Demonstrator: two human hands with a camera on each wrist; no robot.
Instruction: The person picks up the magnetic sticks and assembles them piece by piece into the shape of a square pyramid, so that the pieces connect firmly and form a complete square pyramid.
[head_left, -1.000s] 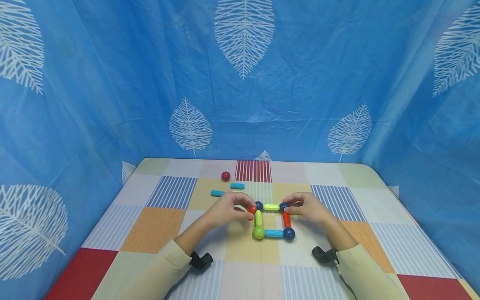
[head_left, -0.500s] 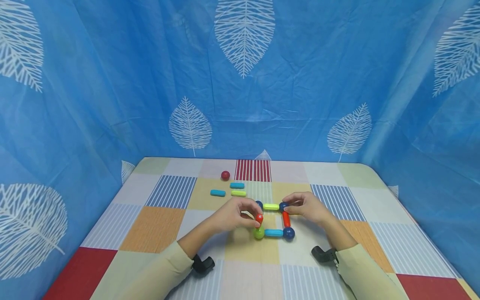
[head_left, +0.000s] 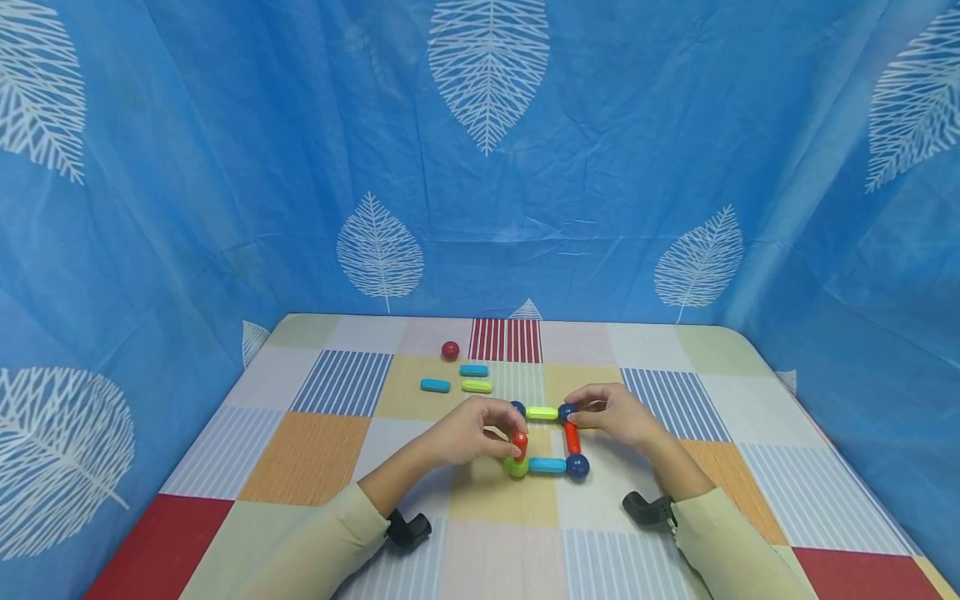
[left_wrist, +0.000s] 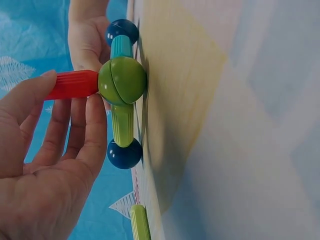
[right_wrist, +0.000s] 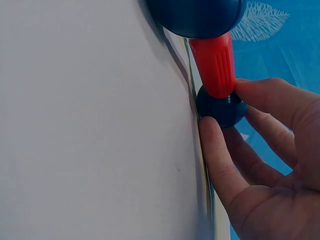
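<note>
My left hand pinches a red magnetic rod that stands upright on the green ball, its lower end against the ball. That ball is the near left corner of a flat square of rods and balls on the table. A blue rod runs from it to a dark blue ball at the near right. A second red rod joins that ball to the far right dark blue ball, which my right hand grips between thumb and fingers. A yellow-green rod forms the far side.
Behind my left hand lie two loose blue rods and a yellow-green rod. Farther back rests a red ball. A blue curtain with white leaves closes off the table's far side.
My left hand has moved right and nearer with the red rod, from beside the square's left side to the top of the green ball. My right hand stays on its ball.
</note>
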